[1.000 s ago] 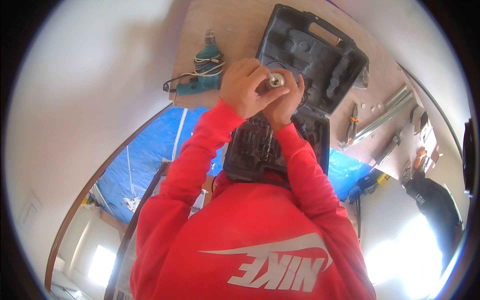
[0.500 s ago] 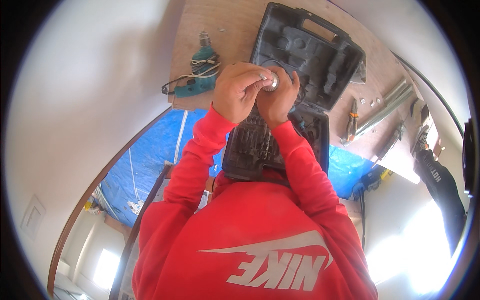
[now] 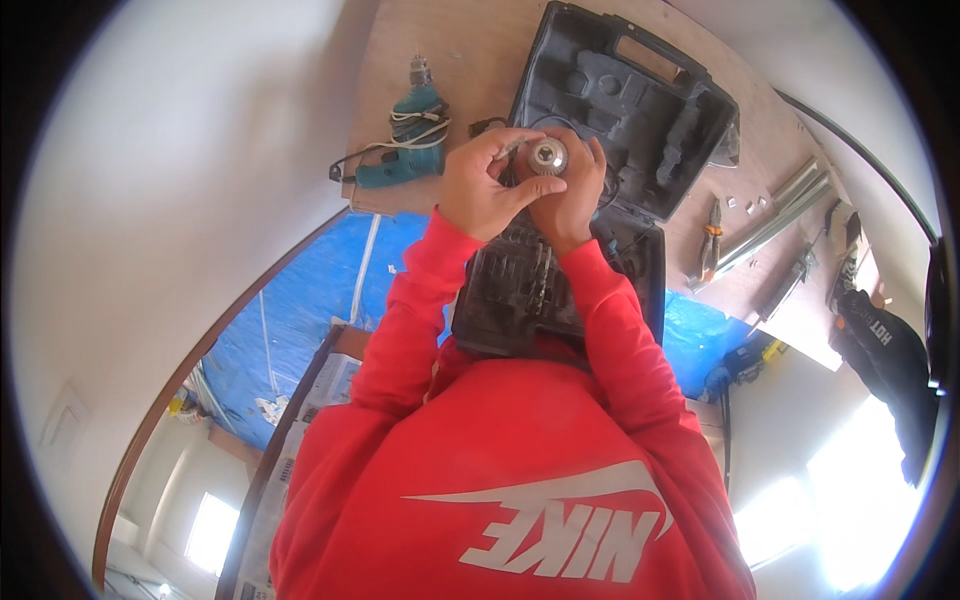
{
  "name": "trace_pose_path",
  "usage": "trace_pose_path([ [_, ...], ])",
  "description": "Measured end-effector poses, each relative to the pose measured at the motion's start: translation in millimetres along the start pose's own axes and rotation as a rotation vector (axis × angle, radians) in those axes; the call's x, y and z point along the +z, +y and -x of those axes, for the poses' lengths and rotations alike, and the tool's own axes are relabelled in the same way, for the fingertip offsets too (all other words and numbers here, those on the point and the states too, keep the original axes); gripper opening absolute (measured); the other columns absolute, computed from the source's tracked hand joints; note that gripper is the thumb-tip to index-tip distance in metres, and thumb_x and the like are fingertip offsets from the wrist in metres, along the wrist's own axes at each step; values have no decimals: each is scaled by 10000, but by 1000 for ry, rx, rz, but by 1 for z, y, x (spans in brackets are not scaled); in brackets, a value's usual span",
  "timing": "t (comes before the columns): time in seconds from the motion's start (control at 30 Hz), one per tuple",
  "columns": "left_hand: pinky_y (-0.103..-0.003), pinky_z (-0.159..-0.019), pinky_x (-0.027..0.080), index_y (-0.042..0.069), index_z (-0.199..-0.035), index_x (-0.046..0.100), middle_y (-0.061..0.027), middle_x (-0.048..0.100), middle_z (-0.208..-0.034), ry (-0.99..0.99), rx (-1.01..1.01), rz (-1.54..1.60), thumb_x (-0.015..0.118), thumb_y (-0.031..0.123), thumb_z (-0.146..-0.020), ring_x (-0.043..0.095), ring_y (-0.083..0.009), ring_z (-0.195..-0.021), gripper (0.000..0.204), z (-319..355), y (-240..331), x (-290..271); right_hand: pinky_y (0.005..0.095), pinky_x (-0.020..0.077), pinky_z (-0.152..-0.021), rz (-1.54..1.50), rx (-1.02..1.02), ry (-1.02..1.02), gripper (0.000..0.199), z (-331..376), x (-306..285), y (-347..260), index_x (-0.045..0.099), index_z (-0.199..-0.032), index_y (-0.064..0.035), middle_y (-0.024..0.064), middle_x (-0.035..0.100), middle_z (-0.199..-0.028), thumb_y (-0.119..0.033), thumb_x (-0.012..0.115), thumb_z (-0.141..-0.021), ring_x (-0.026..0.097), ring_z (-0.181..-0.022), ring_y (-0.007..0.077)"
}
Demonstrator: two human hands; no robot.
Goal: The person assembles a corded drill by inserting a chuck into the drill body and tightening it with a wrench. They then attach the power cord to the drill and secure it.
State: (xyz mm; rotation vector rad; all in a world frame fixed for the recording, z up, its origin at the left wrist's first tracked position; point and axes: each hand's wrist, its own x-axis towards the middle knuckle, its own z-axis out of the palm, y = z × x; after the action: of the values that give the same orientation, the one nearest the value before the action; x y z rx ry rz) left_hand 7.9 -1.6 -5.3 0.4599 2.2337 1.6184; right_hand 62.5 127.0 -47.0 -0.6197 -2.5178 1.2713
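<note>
Both hands wrapped around a silver drill chuck, left hand gripping from the side, right hand cupping beneath. Held just above the open black tool case on the wooden bench. Left of the case, a teal corded drill; right of it, pliers.

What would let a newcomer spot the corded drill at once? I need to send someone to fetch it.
Start at the wooden table and its open black tool case. Left of the case, beyond the left hand, the drill lies on the wood near the table's edge. It is the only teal thing there, with its cord coiled round its body.
</note>
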Motion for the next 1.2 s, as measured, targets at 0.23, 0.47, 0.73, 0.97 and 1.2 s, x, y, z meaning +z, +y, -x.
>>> trace_pose_path([
  [0.23,-217,-631,427,46,-1201,774,-12,747,-987,60,15,217,926,132,-820,550,-40,-766,419,2,-13,12,394,542,-969,-281,56,-126,465,-5,-28,-4,672,-1158,-39,125,751,-1122,-48,871,-738,717,-1112,309],
  [0.47,-263,-715,547,32,-1203,770,-66,772,-1001,47,-25,247,900,92,-828,699,-108,-865,402,1,-16,10,385,514,-1096,-499,164,-272,602,-7,-51,16,626,-1391,2,163,691,-1353,37,804,-817,665,-1273,264],
  [0.73,-239,-700,506,39,-1217,766,-44,765,-1007,43,-16,228,910,103,-824,649,-80,-839,423,4,-15,3,410,511,-1086,-301,-13,-374,596,-15,-66,5,631,-1396,-19,153,679,-1358,-24,815,-829,645,-1290,267],
  [0.97,-217,-540,291,64,-1199,786,43,731,-935,91,34,205,937,159,-811,366,-12,-633,428,2,-17,5,397,521,-1046,-89,-180,-316,520,-30,-61,0,689,-1313,-53,153,678,-1351,-41,818,-809,661,-1232,346],
  [1.2,-191,-584,368,50,-1219,772,25,740,-968,41,-35,185,927,128,-825,493,7,-707,430,6,-20,-2,403,456,-1133,-249,29,-269,506,-30,-75,10,632,-1419,-38,166,655,-1428,66,574,-927,627,-1317,280],
])
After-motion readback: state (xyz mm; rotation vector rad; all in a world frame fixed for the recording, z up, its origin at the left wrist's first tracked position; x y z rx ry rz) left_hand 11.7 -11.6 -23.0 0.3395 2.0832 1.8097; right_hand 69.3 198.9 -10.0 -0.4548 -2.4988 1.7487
